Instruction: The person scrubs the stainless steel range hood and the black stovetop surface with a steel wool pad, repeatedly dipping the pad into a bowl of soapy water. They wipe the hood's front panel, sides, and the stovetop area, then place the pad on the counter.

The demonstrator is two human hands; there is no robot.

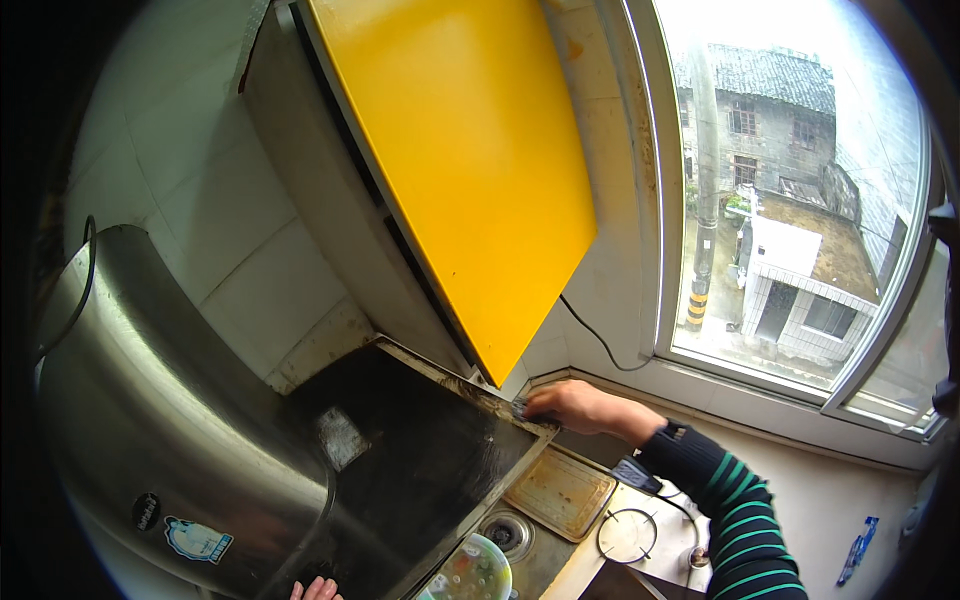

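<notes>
My right hand [574,409] is closed around a dark grey scrubbing pad [525,409], perhaps steel wool. It presses the pad on the far corner of the grimy metal frame [480,401] around a black panel [420,427]. A pale patch [343,439] shows on that panel. Beside it curves a stainless steel range hood [187,420] with stickers on its side. Only the fingertips of my left hand [316,589] show at the bottom edge, by the hood's lower rim; the rest is out of view.
A yellow cabinet door [465,165] hangs above the frame, near my right hand. Below are a bowl of liquid [480,574], a drain [508,534], a stained tray [562,491] and a burner ring [628,535]. A black cable [600,345] hangs near the window [772,202].
</notes>
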